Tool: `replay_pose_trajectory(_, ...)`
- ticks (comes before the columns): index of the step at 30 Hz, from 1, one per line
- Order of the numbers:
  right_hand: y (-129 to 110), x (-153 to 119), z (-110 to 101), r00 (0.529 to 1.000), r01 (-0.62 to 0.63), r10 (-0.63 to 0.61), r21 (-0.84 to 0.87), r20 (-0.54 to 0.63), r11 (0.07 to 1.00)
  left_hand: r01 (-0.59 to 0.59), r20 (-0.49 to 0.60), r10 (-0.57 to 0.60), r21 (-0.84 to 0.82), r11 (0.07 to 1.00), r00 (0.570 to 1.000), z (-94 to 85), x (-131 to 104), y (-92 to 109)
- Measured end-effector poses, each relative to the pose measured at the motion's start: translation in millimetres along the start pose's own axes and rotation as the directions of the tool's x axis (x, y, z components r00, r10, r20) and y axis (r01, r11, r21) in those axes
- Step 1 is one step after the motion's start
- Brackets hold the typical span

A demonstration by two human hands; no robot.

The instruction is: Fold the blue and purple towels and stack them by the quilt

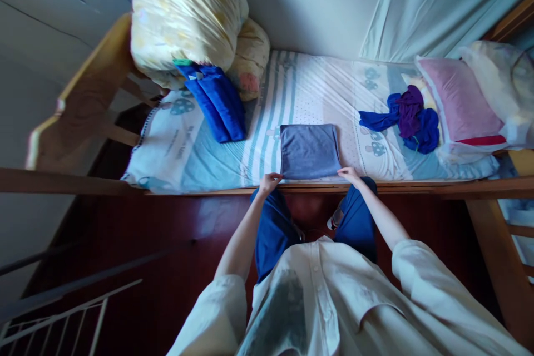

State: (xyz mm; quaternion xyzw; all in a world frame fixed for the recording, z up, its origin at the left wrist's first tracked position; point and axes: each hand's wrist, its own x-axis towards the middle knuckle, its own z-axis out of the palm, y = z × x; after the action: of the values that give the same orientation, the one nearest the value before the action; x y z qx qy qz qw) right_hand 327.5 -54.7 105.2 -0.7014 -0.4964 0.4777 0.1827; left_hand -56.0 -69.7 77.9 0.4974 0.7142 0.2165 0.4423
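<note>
A grey towel (309, 151), folded to a near square, lies flat on the bed (233, 164) close to its front edge. My left hand (270, 182) pinches the towel's near left corner. At the near right corner, my right hand (349, 174) has its fingers closed on the cloth. To the left, folded blue towels (217, 103) lie partly under a bulky yellow quilt. A crumpled heap of blue cloth (423, 130) and purple cloth (410, 108) rests on the sheet to the right.
The yellow quilt (187, 16) is piled at the bed's left end, beside the wooden end board (83, 89). A pink pillow (459, 97) sits at the right end. A wooden rail (417, 189) runs along the front. A white metal rack (70, 317) stands lower left.
</note>
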Motion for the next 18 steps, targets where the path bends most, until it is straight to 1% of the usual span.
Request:
replay_pose_trajectory(1,7,0,6,0.999,-0.039,0.040,-0.020,0.012,0.999,0.011,0.025,-0.011,0.001,1.000,1.000,5.9,0,-6)
replay_pose_trajectory(3,17,2,15,0.996,-0.084,0.085,-0.038,0.015,0.996,0.034,0.038,-0.035,0.007,0.999,0.999,15.2,3,-14)
replay_pose_trajectory(5,22,7,21,0.994,-0.108,0.108,-0.037,-0.004,0.993,0.064,0.034,-0.065,0.020,0.998,0.997,21.6,10,-17)
replay_pose_trajectory(8,23,14,25,0.991,-0.133,0.132,-0.021,-0.033,0.991,0.096,0.026,-0.097,0.038,0.995,0.995,26.4,21,-18)
replay_pose_trajectory(11,25,15,22,0.988,-0.152,0.152,-0.012,-0.033,0.988,0.096,0.022,-0.097,0.041,0.994,0.995,26.3,24,-22)
replay_pose_trajectory(15,29,5,14,0.983,-0.182,0.182,-0.032,-0.006,0.983,0.072,0.029,-0.073,0.025,0.997,0.997,19.9,19,-29)
replay_pose_trajectory(18,28,-2,14,0.980,-0.198,0.199,-0.036,0.013,0.980,0.047,0.054,-0.049,0.024,0.999,0.997,14.9,16,-32)
